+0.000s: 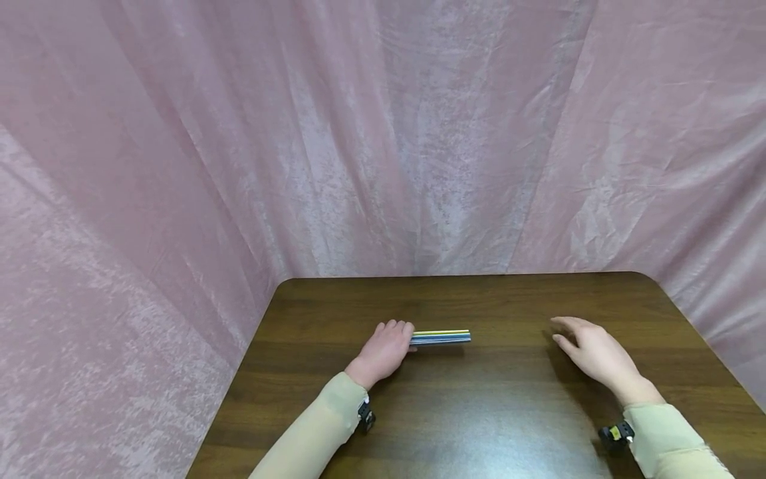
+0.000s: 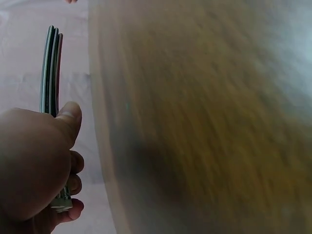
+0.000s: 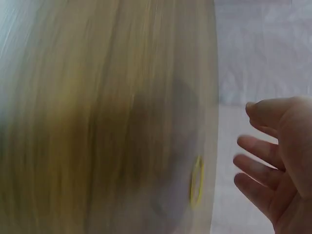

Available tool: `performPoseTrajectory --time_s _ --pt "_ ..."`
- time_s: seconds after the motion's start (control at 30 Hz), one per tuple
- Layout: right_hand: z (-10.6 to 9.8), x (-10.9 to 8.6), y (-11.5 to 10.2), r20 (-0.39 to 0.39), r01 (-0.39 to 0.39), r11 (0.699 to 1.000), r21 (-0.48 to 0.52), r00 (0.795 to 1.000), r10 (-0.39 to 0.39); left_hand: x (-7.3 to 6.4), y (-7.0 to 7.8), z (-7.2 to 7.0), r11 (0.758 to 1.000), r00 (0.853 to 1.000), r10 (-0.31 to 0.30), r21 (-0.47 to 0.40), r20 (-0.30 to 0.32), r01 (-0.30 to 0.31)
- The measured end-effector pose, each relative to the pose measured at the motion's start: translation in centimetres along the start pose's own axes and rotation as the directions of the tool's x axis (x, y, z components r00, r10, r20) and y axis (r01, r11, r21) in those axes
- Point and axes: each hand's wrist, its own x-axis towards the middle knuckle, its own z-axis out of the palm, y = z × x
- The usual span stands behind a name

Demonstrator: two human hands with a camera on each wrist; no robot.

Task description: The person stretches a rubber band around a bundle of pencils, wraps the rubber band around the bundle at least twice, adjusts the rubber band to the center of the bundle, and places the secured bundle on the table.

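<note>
pale pink drapes (image 1: 419,146) hang in folds behind a brown wood-grained table (image 1: 479,386) with rounded far corners.

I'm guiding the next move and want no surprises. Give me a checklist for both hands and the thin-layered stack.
1. Left hand grips the thin-layered stack: ok.
2. Right hand holds nothing: ok.
3. Both hands on the stack: not ok; the right hand is apart from it.
4. Stack's faces readable: cannot tell; mainly edges show.
5. Yellow loop near the table edge identified: cannot tell; blurred in the right wrist view.
</note>
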Motion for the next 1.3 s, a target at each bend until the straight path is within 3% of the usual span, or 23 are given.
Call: performPoseTrajectory --time_s 0.23,0.47,0.97,1.3 --pt "-1.8 -1.6 3.5 0.027 -0.004 1.0 -0.029 1.0 0.005 -0.9 -1.3 0.2 0.993 0.999 -0.031 -0.112 0.032 0.034" --pt "-2.5 -2.5 5.4 0.023 0.062 0.994 -0.095 0.998 -0.06 -1.9 -2.6 -0.3 0.99 0.998 -0.051 -0.132 0.031 0.054" --pt "-2.5 -2.6 6.3 0.038 0.127 0.982 -0.142 0.992 -0.123 -3.4 -4.1 -0.5 0.994 0.998 -0.061 -0.088 -0.009 0.059" --pt "-1.4 -2.2 6.4 0.044 0.134 0.982 -0.132 0.991 -0.129 -3.1 -3.9 0.0 0.991 0.998 -0.055 -0.119 0.028 0.058"
